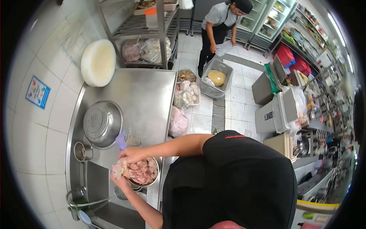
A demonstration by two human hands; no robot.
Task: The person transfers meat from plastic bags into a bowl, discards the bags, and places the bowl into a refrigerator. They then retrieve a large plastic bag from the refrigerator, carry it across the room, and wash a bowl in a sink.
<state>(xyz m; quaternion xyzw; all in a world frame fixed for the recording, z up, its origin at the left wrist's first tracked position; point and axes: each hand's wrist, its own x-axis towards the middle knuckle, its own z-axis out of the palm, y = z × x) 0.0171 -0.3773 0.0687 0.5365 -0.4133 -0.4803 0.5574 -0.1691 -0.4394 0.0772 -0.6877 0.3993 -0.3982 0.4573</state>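
The raw chicken pieces are pale pink and glistening, heaped high in a round steel bowl that stands at the edge of the steel counter, just beside the sink. A clear plastic bag, crumpled and partly filled with the same meat, is held at the bowl's sink-side rim, touching the heap.
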